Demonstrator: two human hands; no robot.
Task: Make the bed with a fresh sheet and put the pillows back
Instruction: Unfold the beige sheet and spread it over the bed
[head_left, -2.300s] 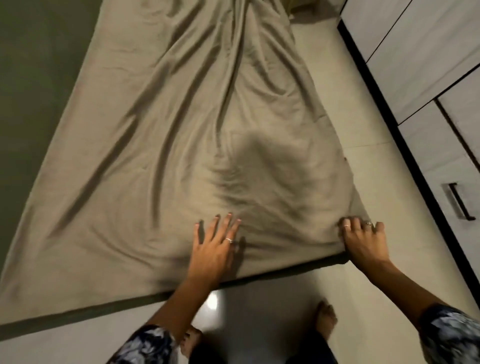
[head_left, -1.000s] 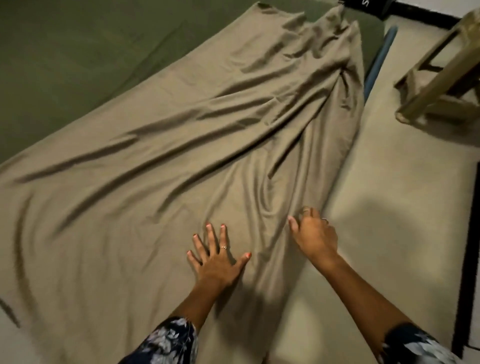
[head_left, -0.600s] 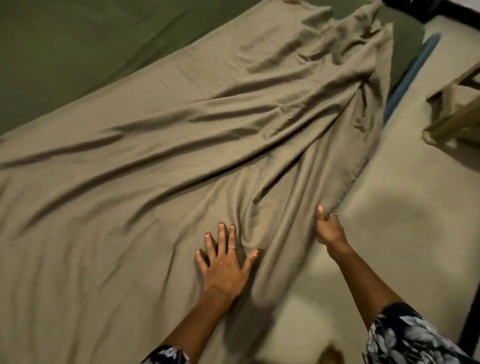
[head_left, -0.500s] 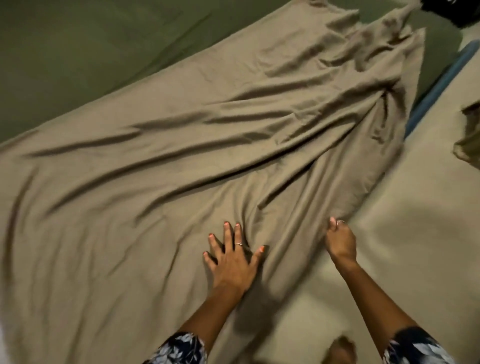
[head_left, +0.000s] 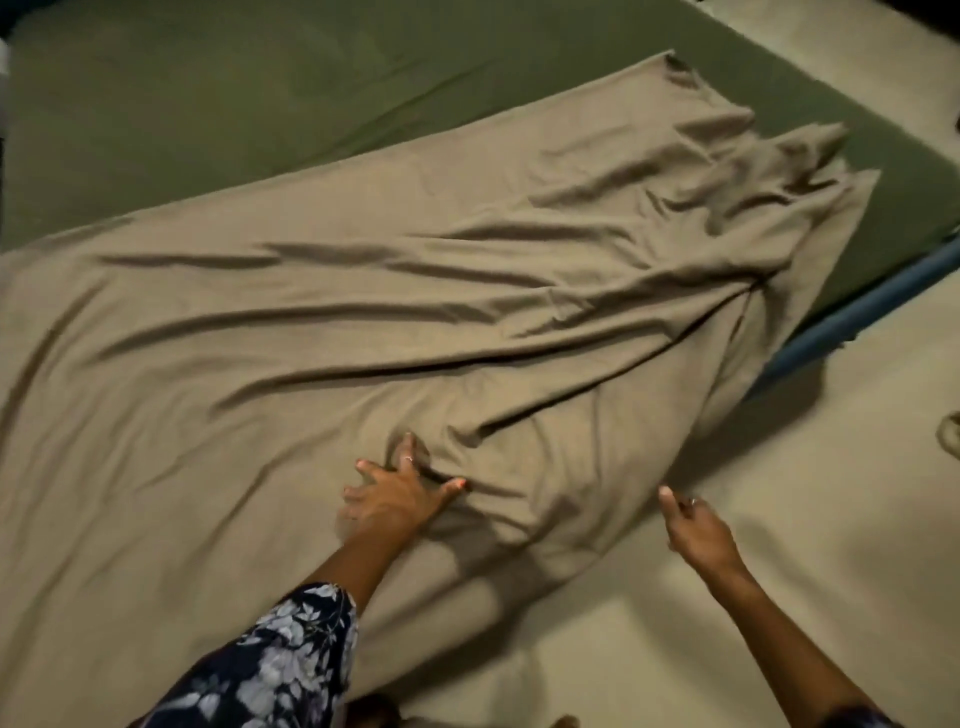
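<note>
A wrinkled tan sheet (head_left: 363, 322) lies spread over the near half of a green mattress (head_left: 234, 98), bunched toward the far right corner. My left hand (head_left: 400, 493) presses on the sheet with fingers spread, pushing a fold ahead of it. My right hand (head_left: 696, 530) hovers over the floor at the sheet's near right edge, thumb up and fingers turned away. Whether it holds the fabric is hidden. No pillows are in view.
A blue strip (head_left: 857, 312) runs along the mattress's right side. Beige floor (head_left: 805, 597) lies to the right and in front. A small curved object (head_left: 950, 436) sits at the right edge of the view. My feet (head_left: 374, 717) show at the bottom.
The view has swung along the bed from its end to its side. My left hand slid forward over the sheet, pushing up a fold. My right hand drew back from the edge.
</note>
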